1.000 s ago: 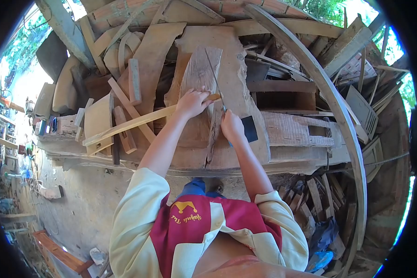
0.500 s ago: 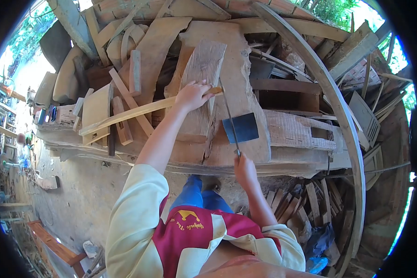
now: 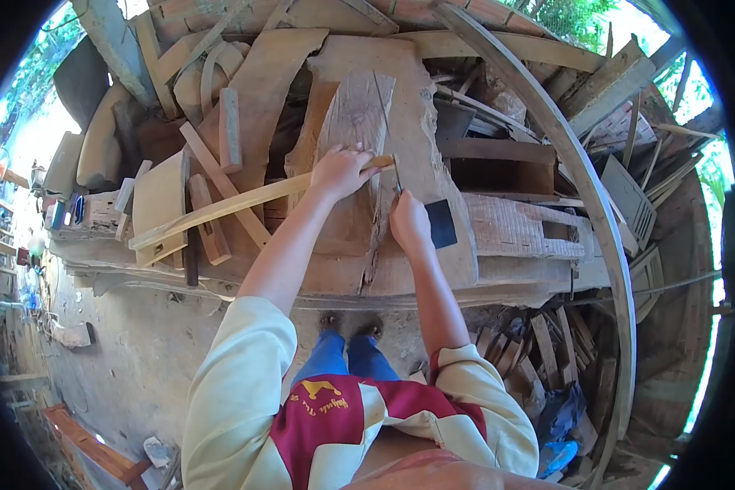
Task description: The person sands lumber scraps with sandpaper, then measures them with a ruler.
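My left hand (image 3: pixel 340 171) is closed over a long pale wooden strip (image 3: pixel 245 198), pressing it near its right end. The strip lies across a rough wooden block (image 3: pixel 358 110) on top of a broad slab. Wrapped round the handle of a handsaw (image 3: pixel 385 114), my right hand (image 3: pixel 410 222) is just to the right of the strip's end. The thin blade appears edge-on, pointing away from me and crossing close to that end. A dark square sheet (image 3: pixel 441 224) lies on the slab beside my right hand, which partly covers it.
Short wooden offcuts (image 3: pixel 210 219) lie on the left of the bench. Behind are stacked boards and curved pieces. A long curved beam (image 3: pixel 576 155) arches down the right side. Scrap wood (image 3: pixel 551 347) is piled at lower right, and a reddish wooden frame (image 3: pixel 94 441) stands at lower left.
My right hand has pushed the handsaw forward, away from my body, so its handle is now close to the strip. My left hand still holds the strip in the same place.
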`<state>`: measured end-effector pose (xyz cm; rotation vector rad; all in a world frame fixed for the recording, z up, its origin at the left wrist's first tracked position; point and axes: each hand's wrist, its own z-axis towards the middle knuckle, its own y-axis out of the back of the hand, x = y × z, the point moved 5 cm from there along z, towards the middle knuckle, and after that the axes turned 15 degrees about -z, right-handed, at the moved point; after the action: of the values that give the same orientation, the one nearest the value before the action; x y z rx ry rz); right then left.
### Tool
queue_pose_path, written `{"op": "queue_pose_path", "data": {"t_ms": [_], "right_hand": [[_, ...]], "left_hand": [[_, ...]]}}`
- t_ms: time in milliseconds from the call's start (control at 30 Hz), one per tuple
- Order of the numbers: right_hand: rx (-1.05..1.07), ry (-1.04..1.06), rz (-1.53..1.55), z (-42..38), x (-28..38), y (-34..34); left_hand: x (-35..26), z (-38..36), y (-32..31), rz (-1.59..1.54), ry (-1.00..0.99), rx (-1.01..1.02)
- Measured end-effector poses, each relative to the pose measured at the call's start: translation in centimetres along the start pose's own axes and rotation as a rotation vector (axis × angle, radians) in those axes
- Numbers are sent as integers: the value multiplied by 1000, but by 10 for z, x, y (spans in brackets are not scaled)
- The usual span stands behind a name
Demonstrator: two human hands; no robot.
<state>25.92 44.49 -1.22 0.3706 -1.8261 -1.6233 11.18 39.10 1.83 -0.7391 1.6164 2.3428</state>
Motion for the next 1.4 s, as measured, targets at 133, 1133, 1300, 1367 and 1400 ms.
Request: {"op": "queue_pose_path", "data": {"t_ms": [133, 1133, 1300, 1367, 1400], "right_hand": [[66, -19, -2, -55, -15, 2], [96, 17, 136, -73, -31, 5], [67, 22, 85, -16, -11, 2], [66, 2, 73, -19, -17, -3], [74, 13, 110, -22, -20, -4]], "left_hand": [[2, 0, 0, 10, -9, 53], [-5, -6, 2, -44, 99, 44], [-12, -20, -12, -81, -66, -135], [-14, -23, -14, -98, -55, -146], [-14, -23, -15, -69, -70, -142]]}}
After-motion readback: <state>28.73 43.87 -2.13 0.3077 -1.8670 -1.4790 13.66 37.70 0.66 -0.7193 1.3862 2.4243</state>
